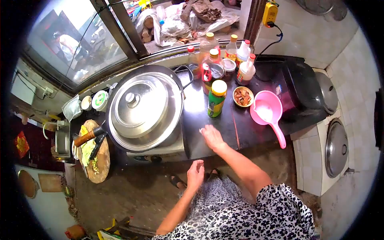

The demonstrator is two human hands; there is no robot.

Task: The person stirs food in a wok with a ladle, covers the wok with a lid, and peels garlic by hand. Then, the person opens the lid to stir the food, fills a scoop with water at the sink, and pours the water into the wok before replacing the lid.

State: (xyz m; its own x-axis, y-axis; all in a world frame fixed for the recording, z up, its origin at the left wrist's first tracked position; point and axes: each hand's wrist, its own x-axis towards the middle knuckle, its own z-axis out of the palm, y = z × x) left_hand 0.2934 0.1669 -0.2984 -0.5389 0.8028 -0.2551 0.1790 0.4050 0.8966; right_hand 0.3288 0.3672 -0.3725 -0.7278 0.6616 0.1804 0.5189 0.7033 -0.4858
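My right hand is low over the black counter, just right of the stove. Its fingers are drawn together, with a small whitish spot at the tips that is too small to name. In front of the counter's edge is my left hand, fingers curled inward, their inside hidden. A green jar with a yellow lid stands beyond my right hand. To the left, a large wok sits on the stove, covered by a domed metal lid.
A pink ladle and a bowl of brown pieces lie to the right. Several bottles line the window side. A round cutting board carries chopped greens and a knife. The wok's wooden handle juts out over it.
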